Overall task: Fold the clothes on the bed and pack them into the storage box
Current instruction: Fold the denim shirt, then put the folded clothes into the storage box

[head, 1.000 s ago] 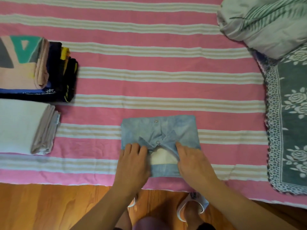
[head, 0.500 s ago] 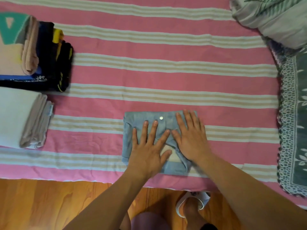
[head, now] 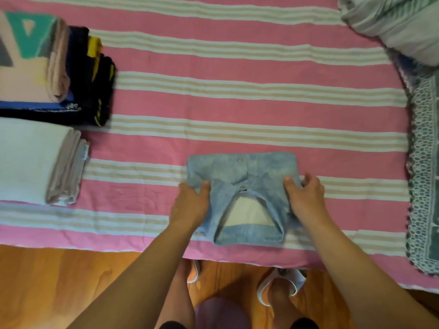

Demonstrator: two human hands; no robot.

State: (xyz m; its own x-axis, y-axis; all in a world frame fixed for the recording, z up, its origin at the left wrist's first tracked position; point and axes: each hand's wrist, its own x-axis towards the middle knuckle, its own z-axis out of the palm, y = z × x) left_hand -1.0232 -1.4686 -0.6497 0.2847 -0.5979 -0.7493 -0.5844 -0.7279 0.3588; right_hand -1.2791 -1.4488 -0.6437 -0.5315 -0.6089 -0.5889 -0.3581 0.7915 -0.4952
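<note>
A folded light-blue denim shirt [head: 240, 184] is lying on the pink striped bed cover [head: 237, 110], close to the bed's near edge and roughly midway along it, its collar and 2 metal snaps facing up. The left hand [head: 190, 205] is gripping the shirt's left side, thumb lying on top of the fabric and the other fingers tucked out of sight below it. The right hand [head: 306, 198] is grasping the shirt's right side the same way, thumb on top and fingers curling around the edge.

Toward the bed's left edge, 2 stacks of folded clothes are sitting well apart from the shirt: a dark stack [head: 78, 91] with a pink, teal-patterned piece [head: 26, 58] on top, and nearer the near edge a pale stack [head: 40, 160] of white and beige pieces. At the far right corner a bundle of white bedding with green stripes [head: 399, 24] is resting, and a green lace-edged cloth with a floral print [head: 425, 174] is running along the right edge. Below the bed's near edge, the person's feet in white sandals [head: 280, 286] are standing on a wooden floor [head: 59, 281].
</note>
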